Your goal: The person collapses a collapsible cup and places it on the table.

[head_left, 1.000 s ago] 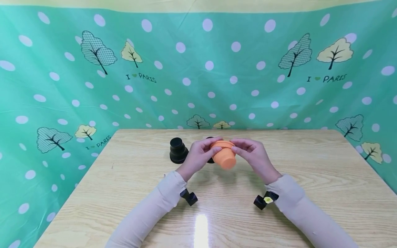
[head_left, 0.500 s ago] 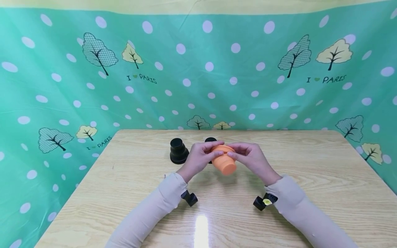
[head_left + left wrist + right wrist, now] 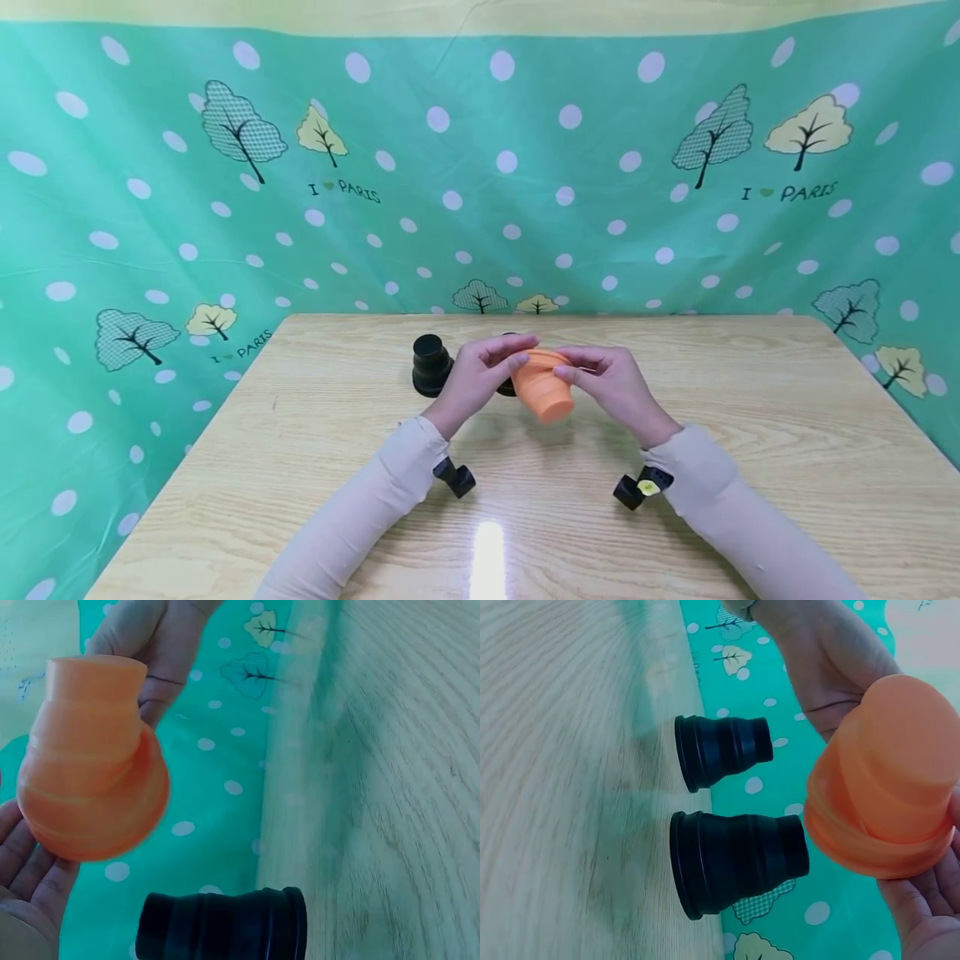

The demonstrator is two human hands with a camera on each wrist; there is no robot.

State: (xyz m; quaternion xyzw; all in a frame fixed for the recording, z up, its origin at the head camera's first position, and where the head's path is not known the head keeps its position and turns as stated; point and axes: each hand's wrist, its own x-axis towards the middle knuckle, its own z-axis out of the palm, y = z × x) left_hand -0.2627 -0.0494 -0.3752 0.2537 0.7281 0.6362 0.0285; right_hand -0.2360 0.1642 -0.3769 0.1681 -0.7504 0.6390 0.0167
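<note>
The left hand (image 3: 474, 377) and right hand (image 3: 613, 382) are gripping an orange, tapered, rubbery-looking cup (image 3: 543, 390); two black, stepped cups (image 3: 432, 367) are standing wide-end-down beyond the left hand.

Cup (image 3: 542, 390) between left grip (image 3: 474, 375), right grip (image 3: 617, 379); two other cups (image 3: 431, 368) behind, on table (image 3: 742, 392).

Between the hands (image 3: 474, 373): orange cup (image 3: 543, 390), smooth, matt, rubbery-looking. Beyond them: black cups (image 3: 431, 367), smooth, faintly glossy. Below: table (image 3: 577, 542), glossy woodgrain.
</note>
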